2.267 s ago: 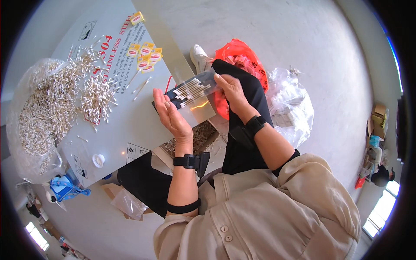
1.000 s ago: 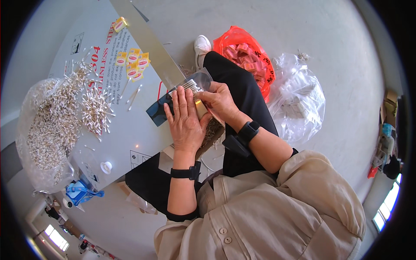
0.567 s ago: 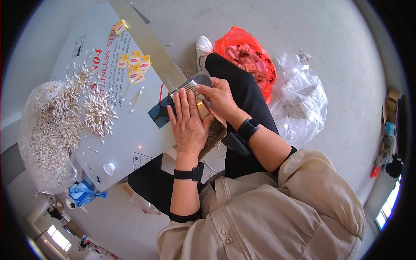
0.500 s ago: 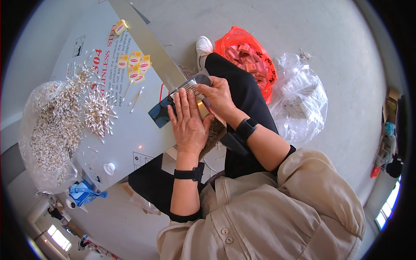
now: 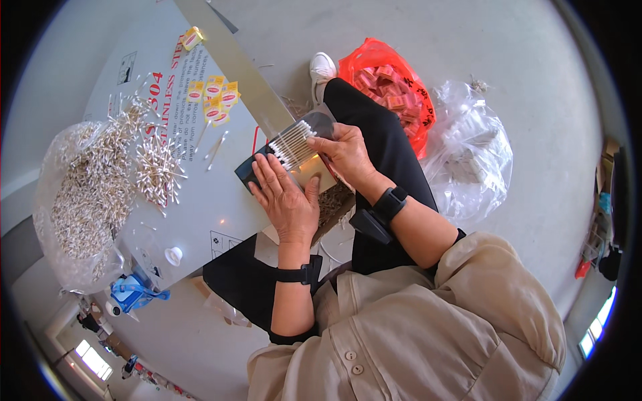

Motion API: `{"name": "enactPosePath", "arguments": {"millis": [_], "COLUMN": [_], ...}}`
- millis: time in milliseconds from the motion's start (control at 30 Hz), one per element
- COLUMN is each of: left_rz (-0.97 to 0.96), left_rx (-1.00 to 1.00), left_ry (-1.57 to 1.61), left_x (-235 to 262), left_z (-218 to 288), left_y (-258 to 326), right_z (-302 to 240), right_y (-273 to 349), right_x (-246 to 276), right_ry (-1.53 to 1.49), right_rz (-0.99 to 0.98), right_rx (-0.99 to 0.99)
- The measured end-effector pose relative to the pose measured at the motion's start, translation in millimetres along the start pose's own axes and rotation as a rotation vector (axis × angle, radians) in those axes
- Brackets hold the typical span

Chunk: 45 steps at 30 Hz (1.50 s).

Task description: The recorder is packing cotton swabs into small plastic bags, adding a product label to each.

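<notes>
A row of cotton swabs [image 5: 291, 146] lies side by side on a dark glossy tray [image 5: 247, 175] at the table's edge, white tips showing at both ends. My right hand [image 5: 351, 159] grips the tray's far right end, its thumb against the swab tips. Stretched flat, the fingers of my left hand [image 5: 287, 207] rest on the tray beside the near left end of the row. Under my hands is a shiny gold surface [image 5: 309, 168], and below it an open cardboard box [image 5: 338, 207] with loose swabs inside, partly hidden.
On the grey table [image 5: 194, 220] stand a clear bag full of swabs [image 5: 90, 207], a loose swab heap [image 5: 159, 170], several small yellow packs [image 5: 217, 97] and a white cap [image 5: 173, 256]. A red bag of pink packs [image 5: 391, 90] and a clear plastic bag [image 5: 471, 160] lie on the floor.
My left fingers have drawn back off the swabs toward the lower left, so the row now shows. My right hand keeps its hold, and the view has shifted slightly.
</notes>
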<state>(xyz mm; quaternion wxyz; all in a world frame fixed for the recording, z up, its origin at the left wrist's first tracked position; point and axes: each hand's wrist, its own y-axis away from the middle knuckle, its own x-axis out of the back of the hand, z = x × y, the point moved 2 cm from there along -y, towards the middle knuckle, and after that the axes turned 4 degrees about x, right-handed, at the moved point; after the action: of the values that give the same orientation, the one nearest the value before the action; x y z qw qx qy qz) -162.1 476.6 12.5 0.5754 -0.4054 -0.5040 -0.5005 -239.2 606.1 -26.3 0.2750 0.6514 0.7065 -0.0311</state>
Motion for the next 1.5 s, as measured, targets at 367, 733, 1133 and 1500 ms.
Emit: {"name": "enactPosePath", "arguments": {"millis": [367, 733, 1133, 1500], "left_rz": [-0.012, -0.077, 0.297, 0.229], "left_rx": [0.012, -0.090, -0.094, 0.216], "left_ry": [-0.003, -0.015, 0.162, 0.469], "left_x": [4.5, 6.9, 22.3, 44.2], "left_z": [-0.8, 0.2, -33.7, -129.4], "left_y": [-10.9, -9.9, -32.1, -122.4], "right_z": [7.8, -3.3, 6.8, -1.6], "right_y": [-7.7, -5.2, -10.7, -6.5], "right_x": [0.1, -9.5, -3.3, -2.2], "right_ry": [-0.246, -0.117, -0.239, -0.190], "right_rz": [0.045, 0.037, 0.074, 0.130], "right_rx": [-0.091, -0.029, -0.077, -0.147]}}
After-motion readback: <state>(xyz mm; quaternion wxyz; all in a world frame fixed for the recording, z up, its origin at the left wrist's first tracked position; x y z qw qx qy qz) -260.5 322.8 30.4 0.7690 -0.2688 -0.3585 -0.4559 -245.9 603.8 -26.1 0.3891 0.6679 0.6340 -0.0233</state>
